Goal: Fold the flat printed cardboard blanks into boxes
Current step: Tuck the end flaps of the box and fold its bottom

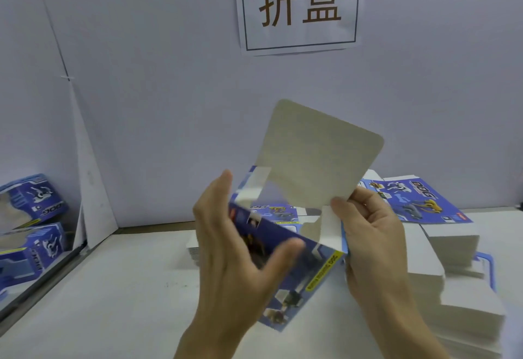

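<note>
Above table (119,296) | hands: left (235,248) cups box (294,262) | right (370,234) pinches flap (317,155)

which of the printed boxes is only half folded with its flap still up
The box in the hands: its big grey flap stands open. The two boxes at far left are fully formed, and the blanks on the right lie flat.

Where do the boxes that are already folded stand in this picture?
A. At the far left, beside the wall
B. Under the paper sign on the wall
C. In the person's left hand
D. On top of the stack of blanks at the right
A: two folded boxes stand stacked at the far left edge, while the flat blanks lie at the right.
</note>
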